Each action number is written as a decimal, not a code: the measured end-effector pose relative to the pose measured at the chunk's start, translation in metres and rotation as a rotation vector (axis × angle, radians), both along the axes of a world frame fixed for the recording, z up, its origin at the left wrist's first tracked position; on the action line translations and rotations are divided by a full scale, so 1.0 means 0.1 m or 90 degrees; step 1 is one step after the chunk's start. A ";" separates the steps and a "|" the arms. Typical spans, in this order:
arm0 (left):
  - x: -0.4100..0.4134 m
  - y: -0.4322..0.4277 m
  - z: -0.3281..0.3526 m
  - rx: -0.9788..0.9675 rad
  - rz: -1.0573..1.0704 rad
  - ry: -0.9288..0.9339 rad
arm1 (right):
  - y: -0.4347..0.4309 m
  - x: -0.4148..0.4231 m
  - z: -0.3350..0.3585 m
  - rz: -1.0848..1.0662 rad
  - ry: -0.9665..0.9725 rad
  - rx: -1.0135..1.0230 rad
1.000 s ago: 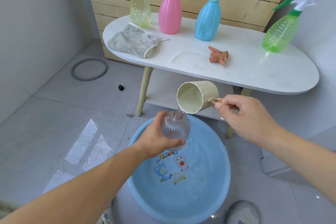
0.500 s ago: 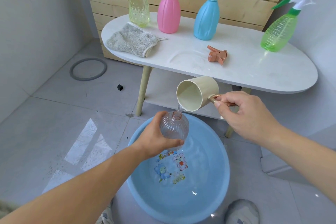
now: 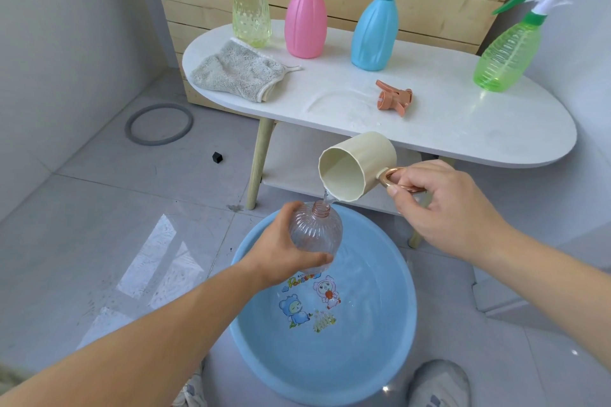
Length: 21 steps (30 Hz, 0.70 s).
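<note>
My left hand [image 3: 281, 254] grips a clear ribbed bottle [image 3: 315, 235] with an open pinkish neck, held upright over a blue basin [image 3: 401, 334] on the floor. My right hand [image 3: 439, 205] holds a cream cup [image 3: 357, 168] by its copper handle, tipped on its side just above the bottle. A thin stream of water runs from the cup's lip into the bottle's neck. The basin holds shallow water over cartoon pictures.
A white oval table [image 3: 463, 129] stands behind the basin with a grey cloth [image 3: 238, 71], an orange spray head [image 3: 395, 101] and yellow-green [image 3: 249, 3], pink [image 3: 305, 20], blue [image 3: 373, 30] and green [image 3: 506, 56] spray bottles. A grey ring [image 3: 158, 124] lies on the tiles. My shoe [image 3: 436, 383] is by the basin.
The cup has risen slightly above the bottle's neck and water keeps pouring in. The bottle stays in place over the basin.
</note>
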<state>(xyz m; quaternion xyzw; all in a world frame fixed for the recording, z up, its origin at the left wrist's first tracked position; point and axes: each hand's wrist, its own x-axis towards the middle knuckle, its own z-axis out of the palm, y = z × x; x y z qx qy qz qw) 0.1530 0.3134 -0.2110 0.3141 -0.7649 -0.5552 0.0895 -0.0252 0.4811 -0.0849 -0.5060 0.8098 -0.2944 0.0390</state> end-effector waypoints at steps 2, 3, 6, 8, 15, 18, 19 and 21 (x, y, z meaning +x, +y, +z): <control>0.00 0.00 -0.01 -0.001 0.000 -0.001 | 0.00 0.00 -0.01 0.005 0.004 -0.007; -0.01 0.00 -0.01 0.000 0.000 -0.002 | 0.00 0.00 -0.01 0.008 0.008 -0.011; 0.00 0.00 -0.01 0.008 -0.002 0.000 | 0.00 0.00 -0.02 0.021 0.023 -0.020; 0.00 0.00 -0.01 0.007 -0.006 -0.002 | 0.00 -0.01 -0.02 0.031 0.043 -0.018; 0.00 0.00 -0.01 0.002 0.000 -0.007 | 0.00 -0.02 -0.05 0.067 0.107 -0.027; 0.00 0.00 -0.02 0.007 -0.002 -0.009 | -0.01 -0.03 -0.07 0.088 0.137 -0.044; 0.00 0.00 -0.03 0.007 -0.002 -0.009 | -0.01 -0.04 -0.08 0.097 0.153 -0.048; 0.00 0.00 -0.04 0.006 -0.002 -0.011 | -0.02 -0.06 -0.09 0.117 0.186 -0.052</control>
